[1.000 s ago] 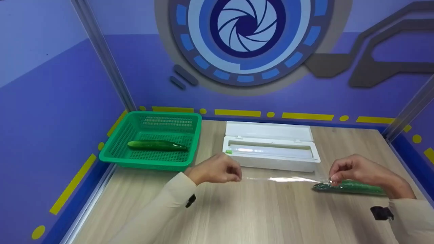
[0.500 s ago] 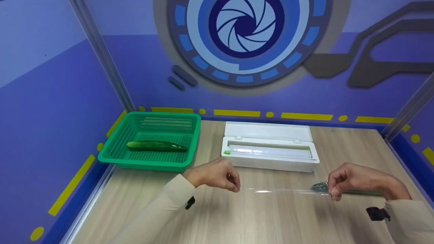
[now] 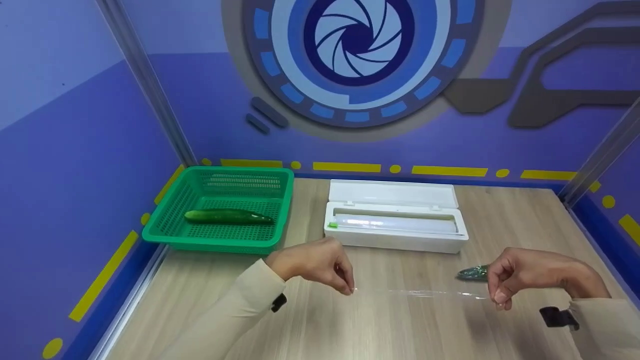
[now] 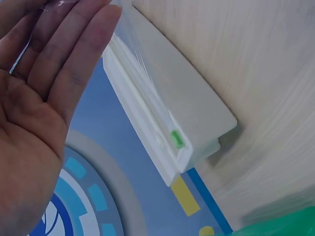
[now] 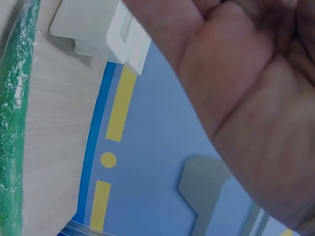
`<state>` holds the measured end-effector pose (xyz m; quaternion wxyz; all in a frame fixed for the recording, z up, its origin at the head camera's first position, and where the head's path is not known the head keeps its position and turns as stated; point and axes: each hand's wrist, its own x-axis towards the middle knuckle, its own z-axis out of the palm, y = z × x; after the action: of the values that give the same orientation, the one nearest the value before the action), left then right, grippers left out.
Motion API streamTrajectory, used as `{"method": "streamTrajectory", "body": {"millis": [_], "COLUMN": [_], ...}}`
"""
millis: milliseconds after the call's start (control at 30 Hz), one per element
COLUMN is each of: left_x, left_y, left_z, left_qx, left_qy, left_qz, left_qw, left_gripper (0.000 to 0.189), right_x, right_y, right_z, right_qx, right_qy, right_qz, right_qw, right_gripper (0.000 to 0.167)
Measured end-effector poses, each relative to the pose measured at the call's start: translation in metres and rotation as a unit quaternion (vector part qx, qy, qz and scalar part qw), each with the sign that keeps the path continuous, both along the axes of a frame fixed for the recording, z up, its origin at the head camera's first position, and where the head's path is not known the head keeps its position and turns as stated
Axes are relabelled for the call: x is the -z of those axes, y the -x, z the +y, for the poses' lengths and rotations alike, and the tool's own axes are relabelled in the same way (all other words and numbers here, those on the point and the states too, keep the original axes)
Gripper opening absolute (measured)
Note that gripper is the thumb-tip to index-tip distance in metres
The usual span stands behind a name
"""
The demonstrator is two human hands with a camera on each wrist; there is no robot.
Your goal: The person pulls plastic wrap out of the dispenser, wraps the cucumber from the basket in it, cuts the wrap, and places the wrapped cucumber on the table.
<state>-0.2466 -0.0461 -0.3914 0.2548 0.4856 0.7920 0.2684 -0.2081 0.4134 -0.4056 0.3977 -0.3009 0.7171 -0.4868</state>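
Observation:
Between my two hands a clear sheet of plastic wrap (image 3: 425,293) is stretched above the table, seen nearly edge-on in the head view. My left hand (image 3: 315,262) pinches one end between thumb and fingertips. The other end is pinched by my right hand (image 3: 537,272). Behind the right hand lies a cucumber wrapped in plastic (image 3: 471,273), mostly hidden there; its shiny film shows along the left of the right wrist view (image 5: 14,118). A white wrap dispenser (image 3: 395,242) with its lid raised holds a roll of wrap (image 3: 395,223) just beyond the hands.
A green basket (image 3: 215,245) stands at the back left with one cucumber (image 3: 227,216) lying in it. Purple panels (image 3: 190,110) close off the back and both sides of the wooden table (image 3: 390,330). A green slide cutter (image 3: 332,225) sits at the dispenser's left end.
Both hands have moved down and toward the person, carrying the stretched plastic wrap away from the dispenser. The wrapped cucumber, basket and dispenser have stayed put.

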Motion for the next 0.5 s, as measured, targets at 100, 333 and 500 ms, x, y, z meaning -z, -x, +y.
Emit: {"method": "streamTrajectory", "body": {"millis": [100,333,500], "left_x": [0.01,0.059,0.09], "left_y": [-0.002,-0.007,-0.007], "left_z": [0.002,0.003,0.003], "left_qx": [0.008,0.016,-0.01], "left_qy": [0.009,0.035,0.064], "left_qz": [-0.004,0.05,0.086], "left_qw": [0.9999,0.998,0.9941], "left_gripper": [0.004,0.005,0.005], "right_x": [0.006,0.049,0.072], "right_y": [-0.001,-0.009,-0.017], "right_z": [-0.002,-0.021,-0.031], "right_qx": [0.007,0.038,0.067], "right_qy": [-0.027,-0.122,-0.163], "right_qz": [-0.006,0.085,0.125], "right_qw": [0.9996,0.9882,0.9764], "right_gripper": [0.007,0.004,0.009]}}
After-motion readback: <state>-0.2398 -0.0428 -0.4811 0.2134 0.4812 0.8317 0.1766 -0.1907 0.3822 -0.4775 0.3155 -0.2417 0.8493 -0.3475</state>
